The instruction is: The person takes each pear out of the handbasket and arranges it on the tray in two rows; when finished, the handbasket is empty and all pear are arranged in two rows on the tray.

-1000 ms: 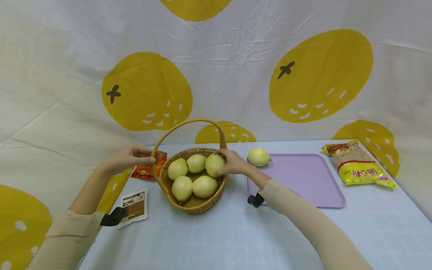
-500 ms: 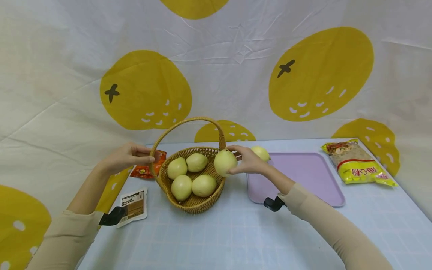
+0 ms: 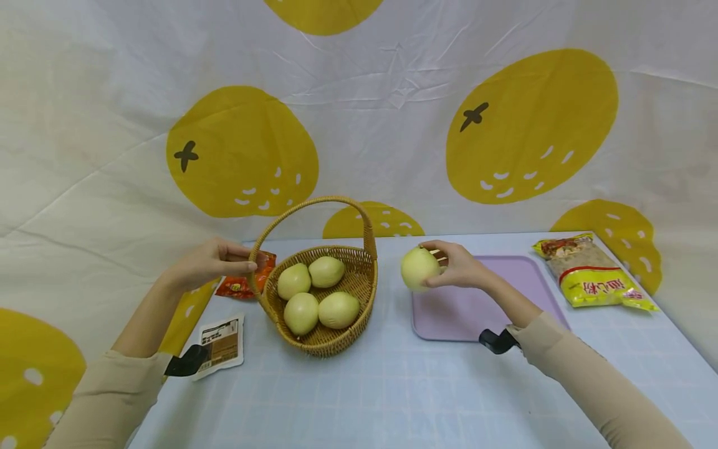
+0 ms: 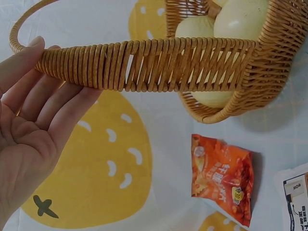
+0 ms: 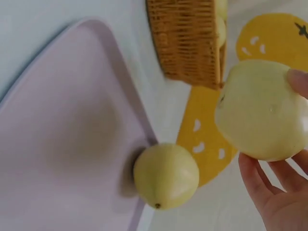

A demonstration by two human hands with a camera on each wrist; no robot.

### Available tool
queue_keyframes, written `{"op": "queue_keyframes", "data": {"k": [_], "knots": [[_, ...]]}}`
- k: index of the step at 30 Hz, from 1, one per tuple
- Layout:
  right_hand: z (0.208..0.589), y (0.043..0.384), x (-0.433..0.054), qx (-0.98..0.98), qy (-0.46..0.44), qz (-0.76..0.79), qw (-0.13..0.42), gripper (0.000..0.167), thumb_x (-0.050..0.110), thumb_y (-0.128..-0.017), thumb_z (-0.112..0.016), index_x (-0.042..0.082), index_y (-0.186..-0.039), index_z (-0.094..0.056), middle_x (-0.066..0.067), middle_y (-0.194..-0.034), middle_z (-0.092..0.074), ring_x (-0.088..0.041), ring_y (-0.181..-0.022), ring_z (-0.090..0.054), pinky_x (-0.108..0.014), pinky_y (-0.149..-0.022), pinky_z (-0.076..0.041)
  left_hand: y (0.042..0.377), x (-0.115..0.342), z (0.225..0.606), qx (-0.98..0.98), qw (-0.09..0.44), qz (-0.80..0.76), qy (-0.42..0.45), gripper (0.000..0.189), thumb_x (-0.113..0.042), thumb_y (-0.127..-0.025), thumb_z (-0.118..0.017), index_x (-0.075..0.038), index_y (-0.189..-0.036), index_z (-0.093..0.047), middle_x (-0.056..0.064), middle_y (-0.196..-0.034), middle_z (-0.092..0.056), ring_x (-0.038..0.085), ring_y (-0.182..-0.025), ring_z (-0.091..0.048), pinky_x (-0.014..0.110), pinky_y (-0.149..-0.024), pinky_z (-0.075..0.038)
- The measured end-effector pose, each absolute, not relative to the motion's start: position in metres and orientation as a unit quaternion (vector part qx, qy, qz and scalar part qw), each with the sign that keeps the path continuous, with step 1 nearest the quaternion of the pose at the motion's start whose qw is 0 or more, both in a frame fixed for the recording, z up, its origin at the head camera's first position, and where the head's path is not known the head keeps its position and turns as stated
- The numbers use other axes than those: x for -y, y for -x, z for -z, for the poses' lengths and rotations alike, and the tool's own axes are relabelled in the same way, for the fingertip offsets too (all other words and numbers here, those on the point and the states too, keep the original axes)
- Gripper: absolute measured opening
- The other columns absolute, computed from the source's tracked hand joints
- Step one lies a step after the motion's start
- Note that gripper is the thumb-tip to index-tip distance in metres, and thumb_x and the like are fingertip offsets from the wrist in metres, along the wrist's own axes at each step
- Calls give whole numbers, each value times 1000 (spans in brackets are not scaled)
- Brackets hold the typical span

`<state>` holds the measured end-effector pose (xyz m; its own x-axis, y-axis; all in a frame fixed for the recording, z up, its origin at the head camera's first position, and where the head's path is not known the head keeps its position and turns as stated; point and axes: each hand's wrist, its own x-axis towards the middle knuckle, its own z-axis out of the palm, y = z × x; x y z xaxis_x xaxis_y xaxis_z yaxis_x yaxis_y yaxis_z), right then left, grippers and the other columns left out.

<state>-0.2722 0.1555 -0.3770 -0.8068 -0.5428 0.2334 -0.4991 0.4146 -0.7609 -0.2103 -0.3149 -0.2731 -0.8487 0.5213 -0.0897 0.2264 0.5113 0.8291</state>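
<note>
With thumb and fingers, my left hand [image 3: 215, 260] grips the side of the handle [image 4: 144, 65] of a brown wicker basket [image 3: 367, 299]. Several pale yellow-green pears [image 3: 339, 310] lie in the basket. My right hand [image 3: 461, 268] holds another pear [image 3: 419, 269] in the air, near the left edge of a purple tray [image 3: 477, 318]. In the right wrist view, thumb and fingers are round this pear [image 5: 262, 113]. One pear [image 5: 166, 175] rests at the tray's corner; in the head view it is mostly hidden behind the right hand and held pear.
A red snack packet [image 3: 241, 285] lies behind the left hand. Closer in is a white and brown packet [image 3: 223, 346]. To the right of the tray lies a yellow bag [image 3: 594, 271]. A patterned cloth [image 3: 392, 125] hangs at the table's back edge.
My right hand has lifted a pear out of the basket's right side and carried it right, to the tray's left edge. The left hand stays on the handle.
</note>
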Motion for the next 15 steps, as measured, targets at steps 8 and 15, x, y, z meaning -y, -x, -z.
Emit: {"op": "queue_keyframes", "data": {"k": [8, 15], "knots": [[378, 283, -202, -861, 267, 433, -6, 67, 9, -70, -81, -11, -126, -50, -28, -122, -55, -42, -101, -59, -49, -86, -51, 210, 315, 274, -855, 169, -441, -215, 35, -10, -94, -57, 16, -118, -57, 5, -105, -70, 10, -98, -64, 24, -85, -52], [375, 289, -236, -880, 223, 419, -6, 71, 9, -74, -79, -11, -132, -44, -30, -128, -50, -44, -104, -57, -50, -85, -51, 211, 315, 274, -852, 168, -447, -214, 35, -9, -94, -57, 17, -118, -56, 3, -104, -70, 14, -99, -65, 25, -85, -52]]}}
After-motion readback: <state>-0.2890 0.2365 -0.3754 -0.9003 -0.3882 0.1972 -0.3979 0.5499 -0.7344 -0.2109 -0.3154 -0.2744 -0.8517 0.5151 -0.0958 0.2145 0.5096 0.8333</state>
